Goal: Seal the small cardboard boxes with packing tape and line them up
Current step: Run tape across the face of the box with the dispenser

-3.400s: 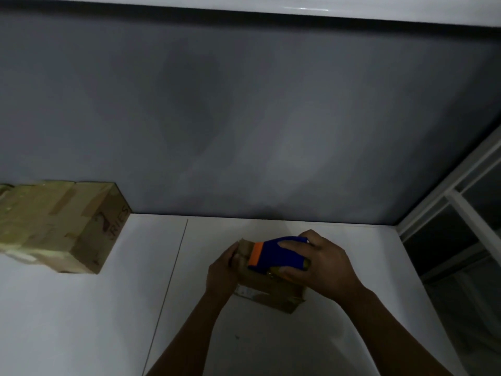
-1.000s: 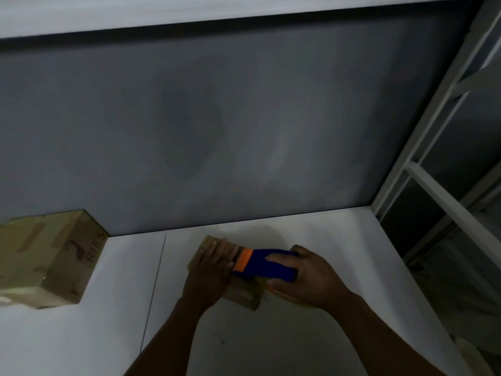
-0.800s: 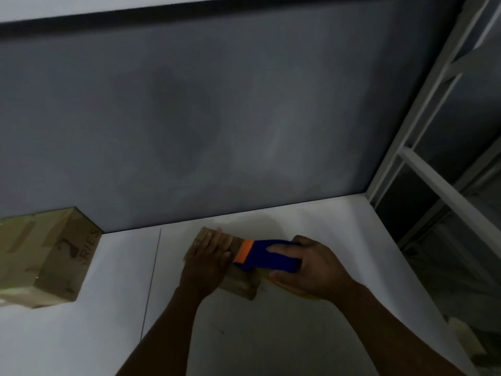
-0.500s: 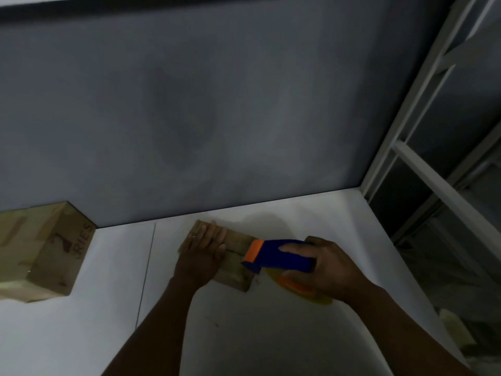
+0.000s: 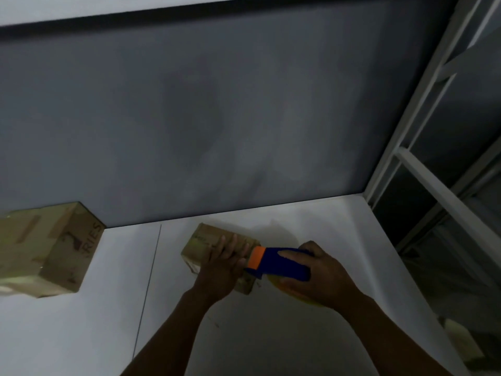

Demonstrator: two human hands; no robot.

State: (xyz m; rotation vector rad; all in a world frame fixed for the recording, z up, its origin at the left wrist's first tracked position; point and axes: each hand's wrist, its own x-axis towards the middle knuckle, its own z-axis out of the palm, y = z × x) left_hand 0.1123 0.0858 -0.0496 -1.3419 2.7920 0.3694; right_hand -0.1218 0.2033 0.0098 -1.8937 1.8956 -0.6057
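Head view: left hand presses spread fingers flat on the small box on the desk; right hand curls its fingers round the tape dispenser just beside them. Sealing seems underway; lining it up with the taped boxes, well left, remains.

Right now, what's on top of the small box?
The left hand lies flat on the small cardboard box; the tape dispenser sits at its right end. Any seam beneath is hidden.

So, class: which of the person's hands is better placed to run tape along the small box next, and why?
Right. The right hand grips the tape dispenser, its orange end at the small box. The left hand lies flat on the box, fingers straight, likely steadying it.
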